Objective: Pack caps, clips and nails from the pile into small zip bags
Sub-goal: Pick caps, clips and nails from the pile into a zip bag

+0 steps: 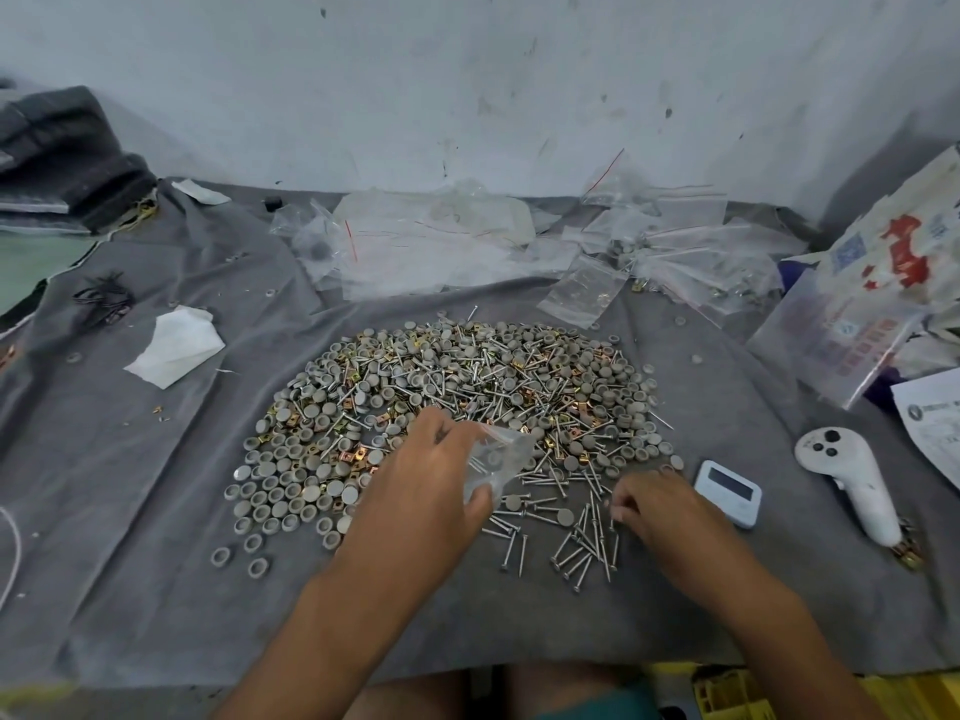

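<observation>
meanwhile, nails were being gathered for the bag

the left hand (pixel 415 485) gripped a small clear zip bag (pixel 496 459), fingers curled round its lower part, above the near edge of the pile (pixel 452 402). a few grey caps seemed to lie inside it already. the right hand (pixel 657 504) sat just to the right, fingertips drawn together at the loose nails (pixel 582 543) spread on the grey cloth (pixel 156 537); it looked like a pinch on one or more nails, though what sat between the fingers could not be made out.

to do this step well, the person would likely do best to gather the nails with heads lined up one way, keep the bag mouth held wide by the left hand, and feed them in head first so the points would not snag or pierce the film. grey caps (pixel 275 491) and brass-coloured clips (pixel 358 454) lay mixed in the pile, close at hand.

as for writing, the printed packet (pixel 893 262) at the far right carried red marks and blue print, too blurred to read. the paper sheet (pixel 935 428) beside it was likewise illegible. the white controller (pixel 852 480) and small white device (pixel 730 493) showed no readable label.
</observation>
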